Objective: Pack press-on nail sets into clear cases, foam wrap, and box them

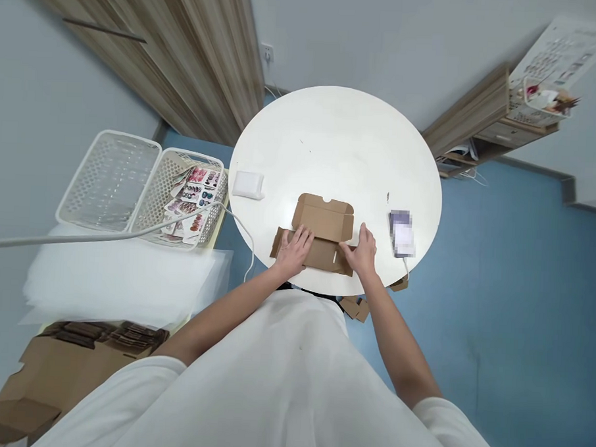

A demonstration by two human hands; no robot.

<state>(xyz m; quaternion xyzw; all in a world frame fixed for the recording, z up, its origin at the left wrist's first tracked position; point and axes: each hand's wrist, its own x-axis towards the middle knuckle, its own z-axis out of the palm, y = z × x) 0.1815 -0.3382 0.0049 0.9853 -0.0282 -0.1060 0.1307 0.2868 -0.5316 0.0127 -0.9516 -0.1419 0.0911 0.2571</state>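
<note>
An unfolded brown cardboard box lies near the front edge of the round white table. Its far panel has rounded corners and a small notch; a short pale slot shows in the near panel. My left hand rests on the left part of the cardboard, fingers stretched out over the crease between the panels. At the box's right end, the thumb of my right hand touches the edge, while its other fingers point forward, apart from the thumb.
A white packet sits on the table's left, and a blurred phone-like item with a cable on its right. Left of the table are a white basket of nail-design cards, plastic sheets and a carton of folded cardboard. Cardboard pieces lie below.
</note>
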